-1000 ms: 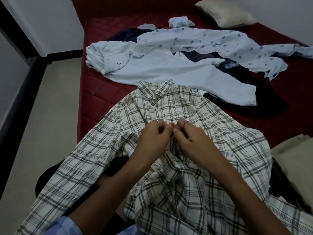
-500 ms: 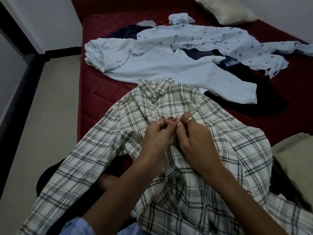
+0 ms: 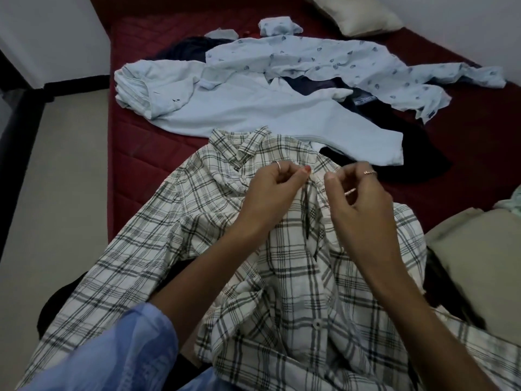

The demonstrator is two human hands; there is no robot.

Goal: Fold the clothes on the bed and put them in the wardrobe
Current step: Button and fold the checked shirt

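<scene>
The left hand (image 3: pixel 272 193) has its thumb and forefinger pressed together on the front placket of the cream cotton shirt checked in grey and black (image 3: pixel 296 277), pinching a bit of the cloth just below the collar; the other fingers are curled in. Just beside it, the right hand (image 3: pixel 358 201) pinches the opposite edge of the same placket between thumb and forefinger, its remaining fingers bent loosely above. The two hands are near each other but apart, with the open front of the shirt between them.

The checked shirt lies collar-away on the dark red quilted mattress (image 3: pixel 135 153), one sleeve trailing off the bed edge below the left hand. Beyond the fingertips lies a plain pale blue shirt (image 3: pixel 253 111), and farther beyond it a pale blue shirt with small dark prints (image 3: pixel 338 63) over a dark navy garment (image 3: pixel 394 128). To the right of the right hand sits a folded beige cloth (image 3: pixel 479 263). A cream pillow (image 3: pixel 358 12) lies at the far end.
</scene>
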